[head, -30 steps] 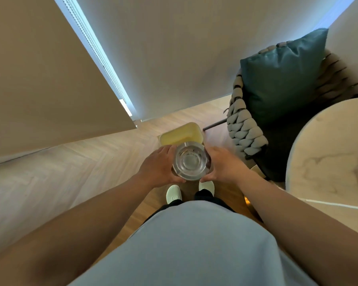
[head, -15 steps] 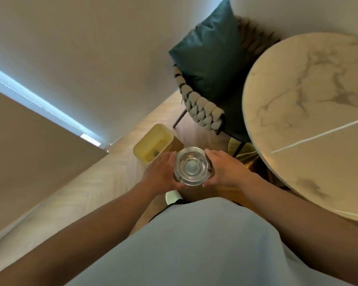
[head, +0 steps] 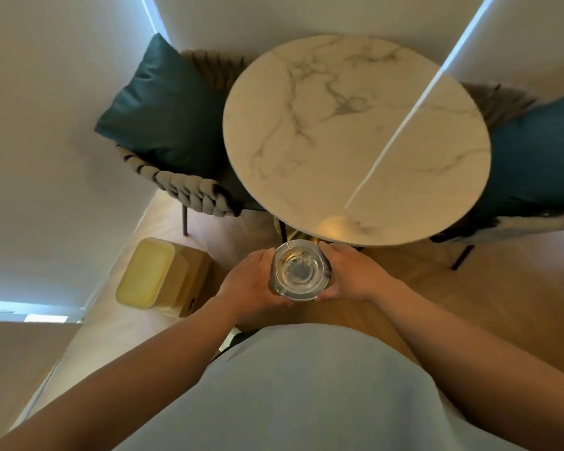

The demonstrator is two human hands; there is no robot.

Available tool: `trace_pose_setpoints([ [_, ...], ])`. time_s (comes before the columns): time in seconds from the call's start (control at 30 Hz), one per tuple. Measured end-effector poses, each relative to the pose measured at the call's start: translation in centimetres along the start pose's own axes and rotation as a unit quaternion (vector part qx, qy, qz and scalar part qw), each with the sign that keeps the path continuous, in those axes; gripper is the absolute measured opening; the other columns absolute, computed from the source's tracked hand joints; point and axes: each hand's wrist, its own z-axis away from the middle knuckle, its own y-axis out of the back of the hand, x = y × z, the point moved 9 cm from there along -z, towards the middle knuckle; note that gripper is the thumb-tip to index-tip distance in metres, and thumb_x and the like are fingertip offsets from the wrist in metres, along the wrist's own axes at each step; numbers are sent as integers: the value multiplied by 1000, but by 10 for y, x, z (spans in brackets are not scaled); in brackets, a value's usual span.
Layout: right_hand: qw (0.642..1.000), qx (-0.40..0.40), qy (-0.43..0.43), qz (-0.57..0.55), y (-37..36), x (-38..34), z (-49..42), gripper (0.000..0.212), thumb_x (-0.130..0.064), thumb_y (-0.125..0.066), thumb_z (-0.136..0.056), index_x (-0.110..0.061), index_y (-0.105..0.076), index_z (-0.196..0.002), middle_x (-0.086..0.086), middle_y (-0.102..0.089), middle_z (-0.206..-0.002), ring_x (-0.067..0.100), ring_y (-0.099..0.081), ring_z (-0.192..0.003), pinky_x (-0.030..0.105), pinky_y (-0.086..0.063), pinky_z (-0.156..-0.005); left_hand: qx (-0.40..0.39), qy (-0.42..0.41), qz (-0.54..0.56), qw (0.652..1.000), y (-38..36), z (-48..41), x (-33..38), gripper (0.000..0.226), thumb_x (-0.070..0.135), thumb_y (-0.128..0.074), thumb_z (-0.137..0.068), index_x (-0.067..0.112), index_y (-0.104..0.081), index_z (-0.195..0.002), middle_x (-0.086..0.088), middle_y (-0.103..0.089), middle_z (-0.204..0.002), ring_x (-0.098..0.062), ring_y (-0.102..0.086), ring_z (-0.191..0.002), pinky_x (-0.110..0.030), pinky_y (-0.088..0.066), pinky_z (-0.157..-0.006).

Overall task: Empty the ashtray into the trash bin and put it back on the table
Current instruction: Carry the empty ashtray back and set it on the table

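Observation:
A round clear glass ashtray (head: 299, 271) sits upright between my two hands, in front of my chest. My left hand (head: 253, 281) grips its left side and my right hand (head: 350, 273) grips its right side. A few dark specks lie near its far rim. The round white marble table (head: 355, 135) is just beyond the ashtray, its near edge almost touching my fingers. The yellow trash bin (head: 158, 276) stands open on the wooden floor to my left.
A woven chair with a dark teal cushion (head: 163, 115) stands left of the table, another chair with a blue cushion (head: 534, 157) on its right. Pale curtains hang behind and to the left. A bright light stripe crosses the tabletop.
My view has swung from the trash bin round to the table. The bin now lies to my left and the whole tabletop is ahead. Both hands still hold the ashtray.

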Motion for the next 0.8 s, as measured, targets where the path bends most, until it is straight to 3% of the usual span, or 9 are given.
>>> trace_pose_setpoints([
  [0.37,996,49,-56,-44,11,85,80,90,-54,-88,-55,-25,-42,-127,-5,-58,-122,16,-51,-116,35,-50,-90,-59,-52,-49,996,-55,-26,95,102,64,-82,-58,28,-35,-141,5,-50,-142,-15,-44,-132,-40,-43,-109],
  [0.53,995,59,-67,-54,14,104,88,93,-54,-88,-56,-24,-41,-129,-6,-56,-121,15,-49,-114,37,-50,-91,-66,-64,-48,995,-61,-35,112,104,66,-82,-57,29,-34,-141,6,-51,-139,-14,-44,-130,-33,-39,-104],
  [0.63,994,58,-71,-60,19,113,85,84,-54,-88,-54,-30,-43,-121,-10,-54,-114,14,-51,-108,37,-52,-87,-71,-76,-47,994,-59,-46,121,104,63,-83,-56,30,-33,-141,6,-51,-140,-14,-44,-130,-32,-39,-105],
  [0.8,995,53,-74,-49,34,127,65,83,-53,-88,-57,-24,-40,-117,-5,-54,-111,16,-50,-102,31,-46,-76,-61,-70,-37,995,-50,-71,125,100,60,-85,-56,31,-36,-139,10,-52,-135,-11,-48,-124,-33,-45,-103],
])
